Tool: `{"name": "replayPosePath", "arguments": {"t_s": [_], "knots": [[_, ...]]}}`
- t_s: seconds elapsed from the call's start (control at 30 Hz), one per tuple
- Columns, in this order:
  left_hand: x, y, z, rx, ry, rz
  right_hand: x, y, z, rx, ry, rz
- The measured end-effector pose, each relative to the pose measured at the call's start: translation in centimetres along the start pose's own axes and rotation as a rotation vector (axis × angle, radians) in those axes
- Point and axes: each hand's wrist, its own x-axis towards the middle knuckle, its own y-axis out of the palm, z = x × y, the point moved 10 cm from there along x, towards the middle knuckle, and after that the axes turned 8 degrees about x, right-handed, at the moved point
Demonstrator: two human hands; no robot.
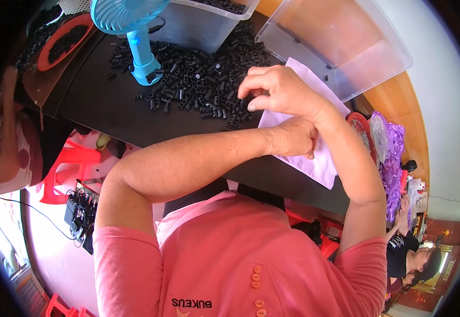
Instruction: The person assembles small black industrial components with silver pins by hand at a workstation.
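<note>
My left hand (295, 136) reaches across to the right, its fingers curled together over a pale lilac cloth or sheet (317, 171) on the dark table. My right wrist crosses just above it and hides part of those fingers; whatever they may hold does not show. Over the upper part of the lilac sheet hovers my right hand (280, 91), fingers bent, thumb apart, nothing visible in it. Close to its fingertips spreads a heap of small black tubular plastic pieces (195, 87).
A light-blue fan (141, 50) stands left of the heap. Behind are a clear plastic bin (187, 29) of black pieces and another clear bin (357, 45) holding a few. Purple ribbons (392, 142) hang at right. An orange-red tray (65, 42) lies far left; people sit at both sides.
</note>
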Motion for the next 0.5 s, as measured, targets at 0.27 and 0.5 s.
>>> {"name": "replayPosePath", "arguments": {"t_s": [0.27,0.5], "knots": [[-0.1,-0.1,-0.3,0.024,-0.048,0.035,0.2,-2.4,-1.4,-0.106,0.031,-0.198],[-0.1,-0.2,-0.5,0.056,-0.014,0.043,-1.5,-4.0,-2.8,-0.028,0.104,-0.212]]}}
